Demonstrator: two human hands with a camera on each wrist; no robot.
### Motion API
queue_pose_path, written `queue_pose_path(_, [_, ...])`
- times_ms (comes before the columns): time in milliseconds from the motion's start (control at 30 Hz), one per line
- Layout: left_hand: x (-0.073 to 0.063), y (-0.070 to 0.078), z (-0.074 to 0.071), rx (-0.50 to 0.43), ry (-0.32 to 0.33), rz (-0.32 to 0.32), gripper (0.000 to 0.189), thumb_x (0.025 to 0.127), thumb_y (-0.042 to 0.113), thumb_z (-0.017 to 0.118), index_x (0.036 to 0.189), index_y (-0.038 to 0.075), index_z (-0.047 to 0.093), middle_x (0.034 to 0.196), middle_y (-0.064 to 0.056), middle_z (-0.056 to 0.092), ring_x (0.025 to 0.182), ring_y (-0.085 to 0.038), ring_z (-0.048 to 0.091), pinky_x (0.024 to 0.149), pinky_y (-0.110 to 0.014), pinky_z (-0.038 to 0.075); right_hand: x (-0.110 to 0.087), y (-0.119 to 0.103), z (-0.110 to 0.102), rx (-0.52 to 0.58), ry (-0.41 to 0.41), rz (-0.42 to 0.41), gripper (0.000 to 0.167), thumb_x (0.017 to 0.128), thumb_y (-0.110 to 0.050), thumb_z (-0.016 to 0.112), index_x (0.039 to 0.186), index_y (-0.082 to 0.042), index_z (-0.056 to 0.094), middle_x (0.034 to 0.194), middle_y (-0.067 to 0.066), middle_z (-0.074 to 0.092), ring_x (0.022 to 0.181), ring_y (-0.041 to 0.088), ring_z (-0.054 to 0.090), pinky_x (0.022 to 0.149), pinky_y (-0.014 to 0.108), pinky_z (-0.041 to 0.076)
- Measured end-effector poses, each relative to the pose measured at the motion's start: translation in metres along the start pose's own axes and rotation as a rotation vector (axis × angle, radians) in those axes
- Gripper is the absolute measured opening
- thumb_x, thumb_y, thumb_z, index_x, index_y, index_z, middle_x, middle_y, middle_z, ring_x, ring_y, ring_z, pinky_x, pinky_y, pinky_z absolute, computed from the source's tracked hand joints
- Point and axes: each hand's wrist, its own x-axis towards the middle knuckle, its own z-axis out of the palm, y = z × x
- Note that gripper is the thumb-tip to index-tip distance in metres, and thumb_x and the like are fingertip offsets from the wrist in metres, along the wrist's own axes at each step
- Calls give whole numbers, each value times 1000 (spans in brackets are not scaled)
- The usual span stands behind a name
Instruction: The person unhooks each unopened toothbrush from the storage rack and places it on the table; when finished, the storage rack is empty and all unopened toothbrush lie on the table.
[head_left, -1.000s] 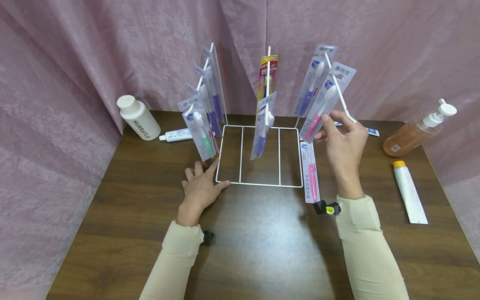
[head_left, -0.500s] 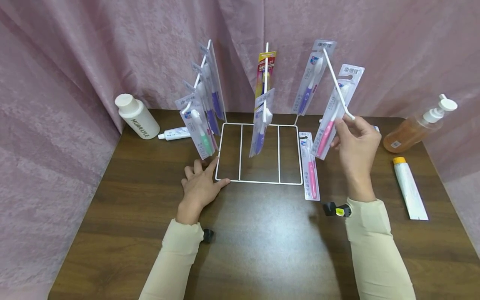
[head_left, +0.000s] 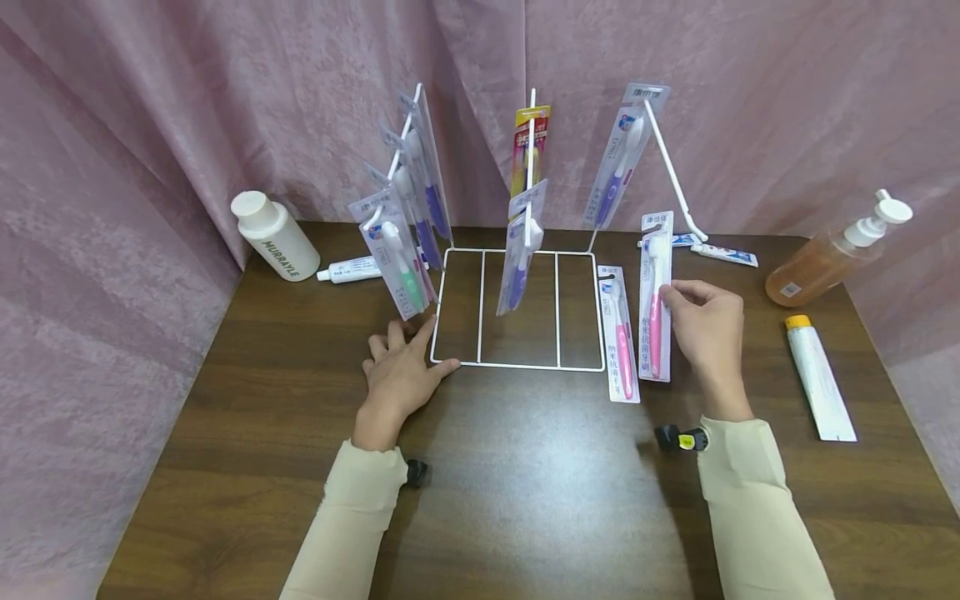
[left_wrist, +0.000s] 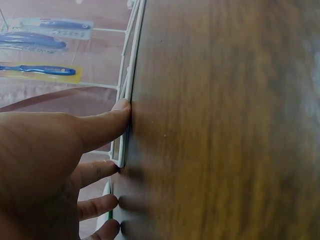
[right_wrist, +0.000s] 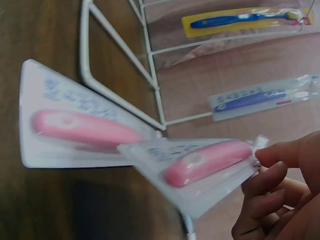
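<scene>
My right hand [head_left: 705,333] pinches a packaged pink toothbrush [head_left: 655,308] by its side edge, off the hook and right of the rack. In the right wrist view the pack tilts above the wood, thumb against its edge. Beside it a second pink toothbrush pack [head_left: 620,342] lies on the table. My left hand [head_left: 401,367] spreads its fingers at the front left corner of the white wire rack [head_left: 517,367]; thumb and forefinger touch the frame. Purple packs and one green pack [head_left: 405,267] hang on the left hook. The right hook holds a purple toothbrush pack [head_left: 617,175].
A yellow-red pack [head_left: 530,137] and a purple pack [head_left: 520,258] hang on the middle hook. Around the rack are a white bottle [head_left: 275,235], a pump bottle [head_left: 832,258], a yellow-capped tube [head_left: 821,379] and toothpaste tubes [head_left: 723,254]. A pink curtain [head_left: 300,108] hangs behind.
The right hand has drawn the pink toothbrush pack off the right hook's front end, then lowered it toward the table beside the other pink pack. The left hand has stayed in place.
</scene>
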Motion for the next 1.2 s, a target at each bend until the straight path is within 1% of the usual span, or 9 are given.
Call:
queue_pose_path(33, [0, 0, 0, 0, 1, 0, 90, 108, 56, 75, 182, 27, 34, 173, -26, 34, 147, -56, 33, 115, -76, 40, 0, 3, 1, -17, -14, -2, 43, 116, -36, 65, 145, -8, 79, 137, 16, 78, 103, 12, 60, 81, 21, 50])
queue_pose_path(67, [1, -1, 1, -3, 3, 2, 90, 108, 57, 75, 182, 27, 34, 173, -25, 34, 147, -57, 33, 115, -76, 40, 1, 6, 3, -33, -26, -6, 43, 116, -35, 65, 145, -7, 79, 139, 18, 78, 105, 14, 60, 81, 22, 49])
queue_pose_path(200, [4, -5, 3, -9, 10, 9, 92, 107, 60, 75, 182, 27, 34, 173, -25, 34, 146, -57, 34, 114, -77, 41, 2, 14, 7, -63, -65, -14, 43, 117, -32, 64, 144, -3, 78, 138, 23, 78, 106, 21, 61, 78, 21, 49])
queue_pose_path(500, [1, -5, 4, -13, 5, 4, 89, 108, 57, 75, 182, 29, 34, 173, -26, 34, 145, -56, 33, 114, -75, 40, 5, 22, 14, -62, -96, 19, 40, 114, -24, 67, 138, 4, 79, 135, 27, 78, 101, 17, 62, 74, 19, 48])
queue_pose_path(667, [-1, -2, 2, -11, 5, 1, 89, 108, 56, 75, 182, 28, 33, 175, -27, 32, 147, -56, 32, 115, -76, 39, 7, 27, 18, -80, -135, 40, 40, 115, -23, 65, 140, 5, 78, 141, 28, 75, 109, 24, 61, 79, 24, 48])
queue_pose_path(800, [-2, 2, 0, -8, 9, 2, 88, 109, 54, 75, 182, 27, 34, 175, -27, 32, 148, -56, 32, 117, -76, 39, 8, 30, 18, -86, -147, 51, 40, 115, -22, 64, 141, 6, 77, 144, 29, 74, 116, 30, 62, 83, 29, 47])
queue_pose_path(900, [-3, 3, -1, 4, 12, 5, 87, 109, 53, 74, 182, 26, 34, 175, -27, 33, 147, -56, 33, 116, -76, 40, 9, 32, 18, -92, -153, 51, 40, 116, -22, 63, 141, 7, 77, 145, 31, 73, 117, 32, 62, 85, 31, 46])
queue_pose_path(1033, [-3, 3, 0, -8, 12, 4, 88, 109, 53, 75, 182, 26, 35, 174, -28, 33, 147, -57, 33, 117, -77, 39, 10, 33, 18, -104, -158, 61, 42, 116, -23, 62, 142, 7, 76, 147, 32, 72, 119, 34, 62, 86, 33, 46])
queue_pose_path(1200, [-4, 2, -1, -10, 22, 4, 87, 108, 52, 75, 181, 26, 36, 173, -28, 34, 146, -57, 33, 115, -77, 40, 11, 35, 19, -129, -166, 88, 45, 117, -27, 61, 145, 6, 74, 148, 32, 71, 122, 37, 63, 87, 34, 47])
